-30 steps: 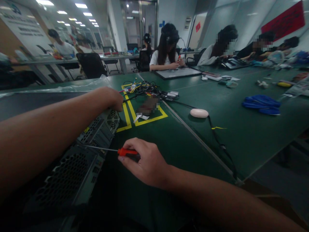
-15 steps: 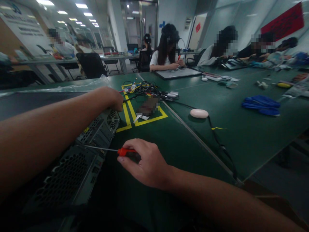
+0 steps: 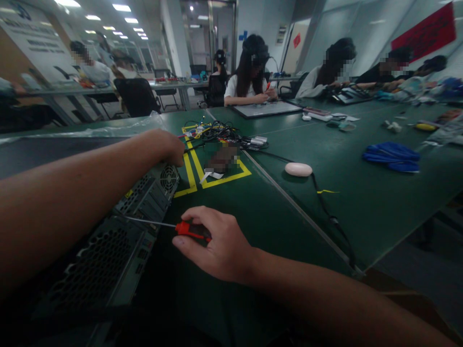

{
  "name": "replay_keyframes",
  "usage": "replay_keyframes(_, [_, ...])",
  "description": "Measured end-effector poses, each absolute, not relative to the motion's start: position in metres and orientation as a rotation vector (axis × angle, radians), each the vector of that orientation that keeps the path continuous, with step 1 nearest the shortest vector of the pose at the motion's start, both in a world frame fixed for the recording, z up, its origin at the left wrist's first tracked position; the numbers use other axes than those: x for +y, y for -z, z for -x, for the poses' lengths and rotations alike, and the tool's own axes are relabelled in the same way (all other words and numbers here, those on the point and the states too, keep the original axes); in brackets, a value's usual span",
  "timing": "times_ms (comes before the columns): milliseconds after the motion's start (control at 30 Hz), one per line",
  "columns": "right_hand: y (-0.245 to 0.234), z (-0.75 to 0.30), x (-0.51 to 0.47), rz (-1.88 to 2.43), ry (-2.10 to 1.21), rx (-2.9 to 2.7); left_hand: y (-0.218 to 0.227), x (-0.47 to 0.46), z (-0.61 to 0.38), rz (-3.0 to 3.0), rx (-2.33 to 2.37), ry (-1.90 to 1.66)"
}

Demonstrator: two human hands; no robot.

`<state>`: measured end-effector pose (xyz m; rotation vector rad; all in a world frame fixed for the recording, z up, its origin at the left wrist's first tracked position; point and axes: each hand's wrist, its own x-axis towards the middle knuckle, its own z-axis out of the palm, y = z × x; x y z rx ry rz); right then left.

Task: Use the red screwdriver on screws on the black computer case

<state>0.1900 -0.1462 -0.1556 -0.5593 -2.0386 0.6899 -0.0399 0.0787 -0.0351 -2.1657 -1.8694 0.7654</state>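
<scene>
My right hand (image 3: 220,243) grips a screwdriver (image 3: 186,228) with a red and black handle, thumb on one side and fingers on the other. Its thin metal shaft points left, and the end meets the back panel of a computer case (image 3: 139,250). The case lies at the left, showing honeycomb vents, ports and a round fan grille. My left arm reaches across the case, and my left hand (image 3: 171,147) rests by its far end, close to the fan grille. The fingers of that hand are mostly hidden behind the hand itself.
Beyond the case lie tangled black cables (image 3: 220,130) and a dark, blurred object (image 3: 222,159) within yellow tape. A pale oval object (image 3: 298,169), a black cord (image 3: 325,207) and a blue bundle (image 3: 390,156) are to the right. Several people sit across the green table (image 3: 289,236).
The screwdriver handle has turned in my right hand, and more of it shows between my slightly loosened thumb and fingers. My left hand has stayed in place.
</scene>
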Motion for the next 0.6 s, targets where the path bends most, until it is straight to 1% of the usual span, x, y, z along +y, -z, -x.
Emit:
replay_keyframes(300, [0.155, -0.19, -0.145, 0.573, -0.699, -2.062, 0.038, 0.083, 0.045, 2.188, -1.826, -0.73])
replay_keyframes(467, [0.153, -0.19, -0.146, 0.617, -0.73, -2.082, 0.033, 0.074, 0.037, 2.152, -1.874, -0.79])
replay_keyframes(600, [0.152, -0.19, -0.146, 0.616, -0.722, -2.083, 0.03, 0.069, 0.032, 2.157, -1.927, -0.728])
